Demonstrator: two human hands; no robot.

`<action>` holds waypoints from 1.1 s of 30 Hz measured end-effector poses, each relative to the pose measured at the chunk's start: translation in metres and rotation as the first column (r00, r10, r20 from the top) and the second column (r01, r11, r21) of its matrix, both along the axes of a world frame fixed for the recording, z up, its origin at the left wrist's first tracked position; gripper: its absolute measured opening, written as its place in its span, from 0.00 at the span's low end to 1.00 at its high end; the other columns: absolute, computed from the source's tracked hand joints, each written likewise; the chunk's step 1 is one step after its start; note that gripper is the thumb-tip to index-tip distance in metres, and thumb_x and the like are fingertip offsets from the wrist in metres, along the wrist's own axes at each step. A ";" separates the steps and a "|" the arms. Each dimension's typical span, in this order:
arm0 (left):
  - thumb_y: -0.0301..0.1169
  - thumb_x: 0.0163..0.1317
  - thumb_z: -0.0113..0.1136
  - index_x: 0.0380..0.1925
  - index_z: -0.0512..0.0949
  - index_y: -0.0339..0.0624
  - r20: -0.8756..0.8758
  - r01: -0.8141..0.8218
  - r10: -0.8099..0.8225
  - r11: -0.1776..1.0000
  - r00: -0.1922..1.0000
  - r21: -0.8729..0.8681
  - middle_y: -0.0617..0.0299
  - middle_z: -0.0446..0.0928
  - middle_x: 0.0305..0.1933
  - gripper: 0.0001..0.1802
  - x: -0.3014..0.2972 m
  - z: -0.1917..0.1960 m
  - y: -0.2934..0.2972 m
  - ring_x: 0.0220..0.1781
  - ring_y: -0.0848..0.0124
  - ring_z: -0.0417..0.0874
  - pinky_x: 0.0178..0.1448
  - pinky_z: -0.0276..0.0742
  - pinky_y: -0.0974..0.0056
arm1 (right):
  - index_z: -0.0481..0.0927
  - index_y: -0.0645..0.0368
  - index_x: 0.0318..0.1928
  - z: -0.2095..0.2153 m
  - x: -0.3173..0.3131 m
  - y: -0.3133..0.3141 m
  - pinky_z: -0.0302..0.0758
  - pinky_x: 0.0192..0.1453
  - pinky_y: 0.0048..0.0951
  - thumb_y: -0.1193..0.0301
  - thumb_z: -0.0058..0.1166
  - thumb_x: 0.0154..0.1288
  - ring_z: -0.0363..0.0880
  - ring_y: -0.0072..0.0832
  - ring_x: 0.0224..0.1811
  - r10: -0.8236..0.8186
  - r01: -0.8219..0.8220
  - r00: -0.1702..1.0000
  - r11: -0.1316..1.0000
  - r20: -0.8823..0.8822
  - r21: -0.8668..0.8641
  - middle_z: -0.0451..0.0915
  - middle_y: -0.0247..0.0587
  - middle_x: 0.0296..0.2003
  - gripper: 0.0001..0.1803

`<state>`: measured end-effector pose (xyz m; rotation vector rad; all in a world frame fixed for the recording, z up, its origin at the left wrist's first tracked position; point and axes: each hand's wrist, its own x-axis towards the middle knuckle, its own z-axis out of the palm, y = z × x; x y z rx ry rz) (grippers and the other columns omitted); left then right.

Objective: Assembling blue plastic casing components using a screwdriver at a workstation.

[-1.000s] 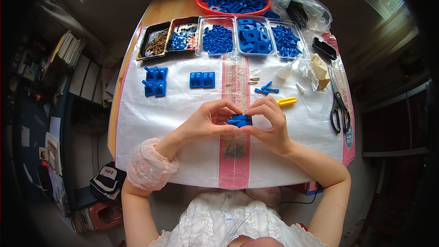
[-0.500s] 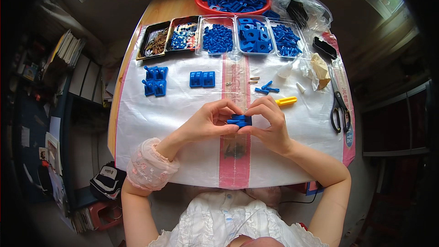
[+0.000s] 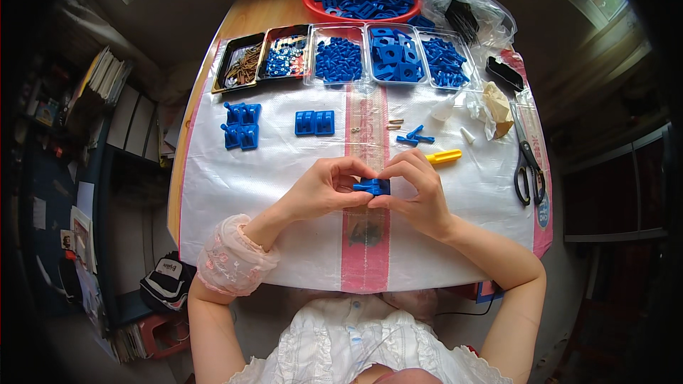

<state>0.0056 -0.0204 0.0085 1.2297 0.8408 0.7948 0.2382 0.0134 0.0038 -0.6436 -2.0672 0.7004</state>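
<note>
A blue plastic bracket (image 3: 372, 185) is pinched between both hands above the middle of the white sheet. My left hand (image 3: 329, 185) closes on its left side, thumb below and fingertips above. My right hand (image 3: 416, 183) grips its right side the same way, fingers curled. The fingers hide part of the bracket. Just beyond the right hand lies a yellow-handled tool (image 3: 445, 157), its front end covered by that hand. Farther off are small blue levers (image 3: 415, 136), two brass-coloured pins (image 3: 395, 124) and a pair of blue brackets (image 3: 314, 123).
Blue assemblies with levers (image 3: 242, 126) stand at the left. A row of trays, including one of blue pegs (image 3: 339, 59), runs along the back, before a red basin (image 3: 308, 1) of blue parts. Black-handled scissors (image 3: 526, 171) and a crumpled paper bag (image 3: 497, 111) lie at right.
The blue bracket has turned slightly between my fingers and dipped a little to the left. Both hands otherwise stay in place.
</note>
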 end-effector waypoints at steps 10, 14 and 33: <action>0.25 0.67 0.69 0.54 0.79 0.34 0.051 -0.072 0.081 0.985 0.995 -0.154 0.58 0.83 0.53 0.17 0.001 0.003 0.001 0.53 0.74 0.85 0.60 0.83 0.67 | 0.82 0.59 0.41 0.009 -0.001 0.000 0.74 0.51 0.41 0.65 0.78 0.50 0.76 0.42 0.46 -0.028 0.028 0.999 0.999 0.015 0.026 0.80 0.40 0.38 0.21; 0.27 0.69 0.67 0.54 0.78 0.34 0.153 -0.136 0.168 0.971 0.974 -0.198 0.58 0.83 0.54 0.16 -0.001 0.000 0.003 0.54 0.73 0.85 0.62 0.83 0.66 | 0.82 0.59 0.40 0.029 0.004 0.005 0.74 0.50 0.42 0.69 0.73 0.57 0.78 0.41 0.46 -0.163 0.142 0.978 0.978 0.133 0.155 0.80 0.41 0.38 0.14; 0.28 0.74 0.62 0.54 0.77 0.39 0.195 -0.374 0.457 0.859 0.868 -0.348 0.62 0.81 0.52 0.12 -0.001 0.003 0.007 0.52 0.76 0.82 0.60 0.81 0.69 | 0.78 0.61 0.40 0.046 0.041 0.018 0.73 0.51 0.41 0.78 0.68 0.54 0.75 0.41 0.46 -0.273 0.152 0.680 0.960 0.680 0.234 0.77 0.42 0.39 0.14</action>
